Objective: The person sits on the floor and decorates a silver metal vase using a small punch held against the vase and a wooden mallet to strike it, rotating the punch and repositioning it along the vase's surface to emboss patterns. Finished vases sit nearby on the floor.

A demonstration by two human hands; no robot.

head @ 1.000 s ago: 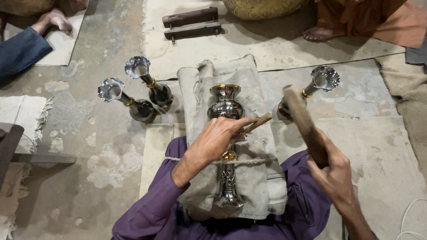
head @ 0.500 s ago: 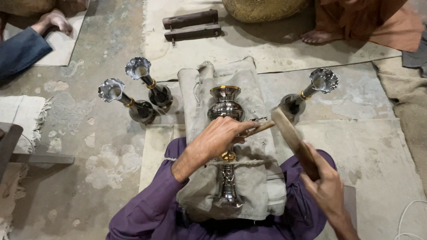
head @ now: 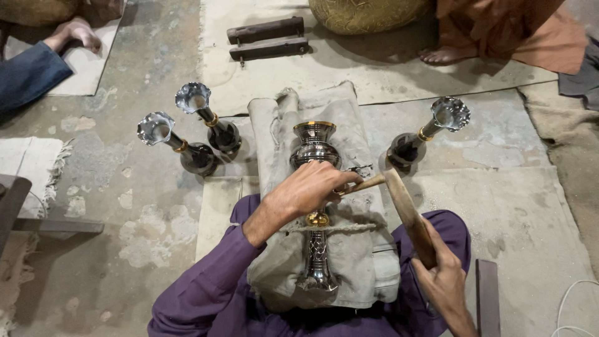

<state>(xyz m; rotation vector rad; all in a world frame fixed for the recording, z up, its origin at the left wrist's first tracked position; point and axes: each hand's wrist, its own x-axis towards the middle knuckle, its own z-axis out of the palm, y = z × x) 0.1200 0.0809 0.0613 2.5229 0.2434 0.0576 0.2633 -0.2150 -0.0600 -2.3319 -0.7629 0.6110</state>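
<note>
A dark metal vase with brass bands [head: 315,150] lies lengthwise on a grey cloth cushion [head: 362,262] across my lap, tied down by a cord. My left hand [head: 309,190] rests on the vase's middle and holds a thin wooden-handled chisel [head: 365,184] against it. My right hand [head: 446,284] grips a flat wooden mallet [head: 405,209], whose far end touches the chisel's butt.
Two flared dark vases [head: 199,118] stand on the floor at the left, a third [head: 424,134] at the right. Wooden blocks [head: 268,37] and a woven basket [head: 368,14] lie ahead. Another person's hand [head: 75,31] and someone's bare foot [head: 446,55] are nearby.
My right hand has swung the mallet down and leftward, from raised at the right onto the chisel's end. My left hand and the vase have stayed put.
</note>
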